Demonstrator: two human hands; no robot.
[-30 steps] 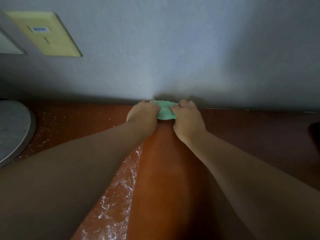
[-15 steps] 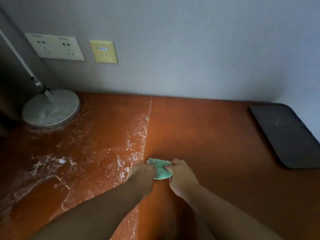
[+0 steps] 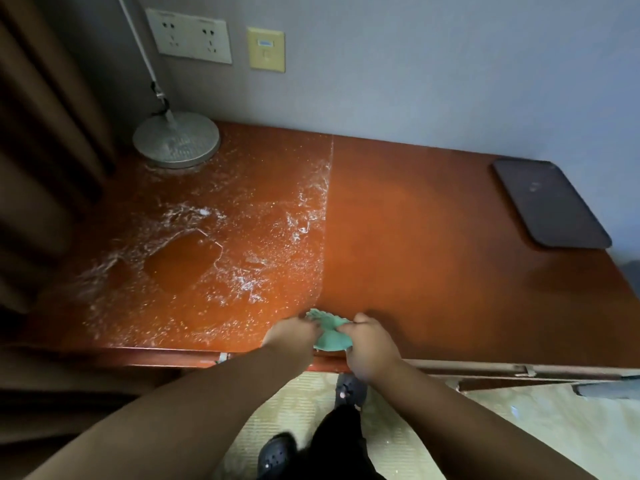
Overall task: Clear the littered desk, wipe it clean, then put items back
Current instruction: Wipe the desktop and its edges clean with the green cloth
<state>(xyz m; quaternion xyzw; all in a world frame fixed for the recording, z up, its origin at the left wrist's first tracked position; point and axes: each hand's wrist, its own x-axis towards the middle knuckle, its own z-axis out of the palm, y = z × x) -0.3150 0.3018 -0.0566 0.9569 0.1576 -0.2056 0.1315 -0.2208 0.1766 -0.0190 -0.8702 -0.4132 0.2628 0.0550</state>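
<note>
Wall: grey, rising behind the desk's far edge.
Desk: glossy orange-brown top, bare and clean on the right half, littered on the left.
Curtain: brown folds at far left, beside the desk.
White residue: specks and smears over the left half, ending in a straight line running near to far down the middle (a bare patch sits within it).
Floor: pale and patterned, below the near edge.
Tray: dark, flat, at the far right corner of the desk.
Lamp base: round grey disc at the far left corner, with a thin stem leaning up toward the wall.
Socket plate: white, on the wall above the lamp base.
Switch plate: yellowish, just right of the socket plate.
Left hand: curled, gripping the cloth's left side.
Right hand: curled, gripping the cloth's right side.
Cloth: green, bunched between both hands, on the desk at its near edge, at the foot of the residue line.
Shoes: black, on the floor between the forearms.
</note>
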